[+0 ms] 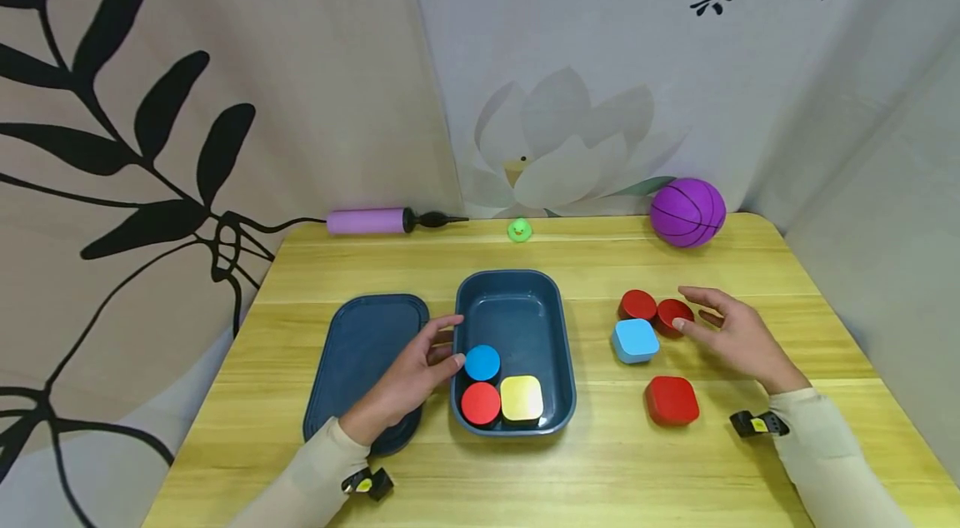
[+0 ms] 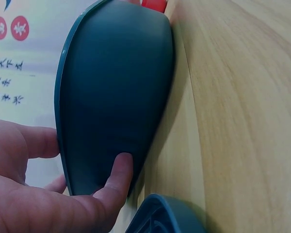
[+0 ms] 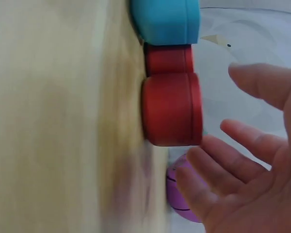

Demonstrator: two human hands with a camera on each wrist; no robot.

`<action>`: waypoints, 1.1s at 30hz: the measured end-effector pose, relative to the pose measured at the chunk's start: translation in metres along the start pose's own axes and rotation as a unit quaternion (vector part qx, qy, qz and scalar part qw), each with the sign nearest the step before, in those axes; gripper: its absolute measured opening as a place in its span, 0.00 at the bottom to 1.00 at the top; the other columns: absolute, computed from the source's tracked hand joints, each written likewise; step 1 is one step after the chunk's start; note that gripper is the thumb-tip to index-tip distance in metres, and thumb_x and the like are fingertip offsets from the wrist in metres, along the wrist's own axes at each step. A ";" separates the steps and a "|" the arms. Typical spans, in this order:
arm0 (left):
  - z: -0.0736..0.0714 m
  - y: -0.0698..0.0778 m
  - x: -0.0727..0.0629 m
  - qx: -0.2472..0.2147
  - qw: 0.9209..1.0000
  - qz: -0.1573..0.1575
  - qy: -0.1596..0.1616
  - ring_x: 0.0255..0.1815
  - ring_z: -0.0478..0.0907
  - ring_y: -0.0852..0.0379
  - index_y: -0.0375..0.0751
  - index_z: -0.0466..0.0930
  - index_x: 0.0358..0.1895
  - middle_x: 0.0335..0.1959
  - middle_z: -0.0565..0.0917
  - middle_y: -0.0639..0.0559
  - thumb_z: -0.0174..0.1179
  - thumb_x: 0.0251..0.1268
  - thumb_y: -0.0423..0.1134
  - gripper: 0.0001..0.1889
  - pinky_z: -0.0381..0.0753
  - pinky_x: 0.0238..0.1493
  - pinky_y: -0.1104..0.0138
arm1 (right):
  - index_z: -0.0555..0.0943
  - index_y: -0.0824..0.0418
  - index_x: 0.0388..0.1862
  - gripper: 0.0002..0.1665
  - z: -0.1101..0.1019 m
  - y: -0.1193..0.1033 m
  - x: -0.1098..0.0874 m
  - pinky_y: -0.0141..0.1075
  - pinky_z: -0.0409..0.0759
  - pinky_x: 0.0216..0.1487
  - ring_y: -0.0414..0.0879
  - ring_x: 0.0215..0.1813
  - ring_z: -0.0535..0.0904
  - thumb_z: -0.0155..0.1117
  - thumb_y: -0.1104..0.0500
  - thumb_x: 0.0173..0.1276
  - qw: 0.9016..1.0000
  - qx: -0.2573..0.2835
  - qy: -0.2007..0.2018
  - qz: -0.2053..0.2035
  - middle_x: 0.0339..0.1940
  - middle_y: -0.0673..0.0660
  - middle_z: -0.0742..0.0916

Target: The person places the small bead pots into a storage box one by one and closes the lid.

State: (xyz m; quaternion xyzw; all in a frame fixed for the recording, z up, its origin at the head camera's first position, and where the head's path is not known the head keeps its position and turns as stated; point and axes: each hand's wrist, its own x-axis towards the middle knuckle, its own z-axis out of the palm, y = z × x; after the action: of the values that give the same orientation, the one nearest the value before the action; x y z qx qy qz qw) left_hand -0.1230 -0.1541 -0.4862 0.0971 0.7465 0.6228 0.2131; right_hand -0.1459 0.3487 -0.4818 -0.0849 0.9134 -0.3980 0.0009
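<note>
My left hand (image 1: 420,370) is at the left side of a dark blue tray (image 1: 558,336), its fingertips at the rim; in the left wrist view the thumb lies against the outer wall (image 2: 111,87). Inside the tray's near end sit a blue round piece (image 1: 482,362), a red round piece (image 1: 481,403) and a yellow square piece (image 1: 522,399). To the right, my right hand (image 1: 738,336) spreads its fingers beside a red round piece (image 3: 169,109), with a gap between them in the right wrist view. Another red round piece (image 1: 637,305) and a light blue square piece (image 1: 635,341) adjoin it.
A red square piece (image 1: 672,400) lies nearer me. Left of the tray is a dark blue lid (image 1: 360,345), partly under my left hand. Along the back edge are a purple pump (image 1: 367,221), a small green duck-faced toy (image 1: 519,230) and a purple ball (image 1: 687,212).
</note>
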 end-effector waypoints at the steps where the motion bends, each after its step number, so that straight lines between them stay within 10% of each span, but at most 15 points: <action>1: 0.000 0.000 0.000 0.000 1.000 0.000 0.000 0.76 0.70 0.33 0.44 0.55 0.84 0.80 0.64 0.31 0.57 0.83 0.37 0.33 0.84 0.63 0.54 | 0.72 0.67 0.77 0.38 0.000 0.001 0.000 0.30 0.79 0.66 0.63 0.73 0.76 0.70 0.50 0.77 1.000 0.013 -0.015 0.007 0.75 0.68 0.78; 8: 0.000 0.001 0.000 0.003 1.000 -0.001 0.003 0.77 0.70 0.33 0.44 0.55 0.84 0.80 0.64 0.32 0.57 0.83 0.37 0.33 0.83 0.65 0.54 | 0.67 0.67 0.80 0.44 0.004 0.007 0.001 0.49 0.79 0.68 0.68 0.72 0.77 0.72 0.48 0.75 0.997 0.018 -0.066 0.031 0.75 0.68 0.77; 15: -0.001 -0.001 0.000 -0.002 1.000 -0.001 0.001 0.77 0.69 0.33 0.45 0.55 0.84 0.80 0.64 0.32 0.57 0.83 0.37 0.33 0.82 0.66 0.53 | 0.65 0.66 0.82 0.42 0.004 0.012 0.001 0.32 0.81 0.66 0.68 0.72 0.78 0.69 0.51 0.78 0.997 0.015 -0.075 0.029 0.75 0.69 0.77; 21: -0.001 -0.001 0.000 -0.003 1.000 0.001 -0.001 0.77 0.69 0.33 0.44 0.55 0.84 0.80 0.63 0.32 0.57 0.83 0.37 0.33 0.82 0.66 0.53 | 0.64 0.68 0.82 0.43 0.004 0.012 0.000 0.46 0.83 0.65 0.70 0.70 0.79 0.69 0.52 0.78 0.997 0.011 -0.070 0.025 0.74 0.70 0.77; 29: -0.001 -0.002 0.000 -0.009 1.000 -0.004 -0.002 0.77 0.69 0.33 0.45 0.55 0.84 0.80 0.63 0.32 0.57 0.83 0.37 0.34 0.82 0.65 0.55 | 0.65 0.70 0.80 0.43 -0.001 0.012 0.000 0.22 0.82 0.56 0.69 0.68 0.81 0.71 0.54 0.76 0.998 0.020 -0.047 0.026 0.74 0.72 0.77; 33: -0.001 -0.002 0.001 -0.008 1.000 -0.003 -0.002 0.78 0.69 0.33 0.45 0.55 0.84 0.80 0.63 0.32 0.57 0.83 0.37 0.34 0.82 0.66 0.54 | 0.68 0.69 0.79 0.41 -0.006 0.008 0.001 0.17 0.80 0.54 0.45 0.63 0.84 0.72 0.56 0.75 0.999 0.026 -0.020 0.013 0.69 0.69 0.80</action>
State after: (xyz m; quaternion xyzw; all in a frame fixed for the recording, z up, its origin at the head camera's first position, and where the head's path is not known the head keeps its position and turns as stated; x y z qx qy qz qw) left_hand -0.1238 -0.1553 -0.4880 0.0943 0.7415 0.6279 0.2168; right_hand -0.1483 0.3580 -0.4835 -0.0808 0.9035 -0.4200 0.0270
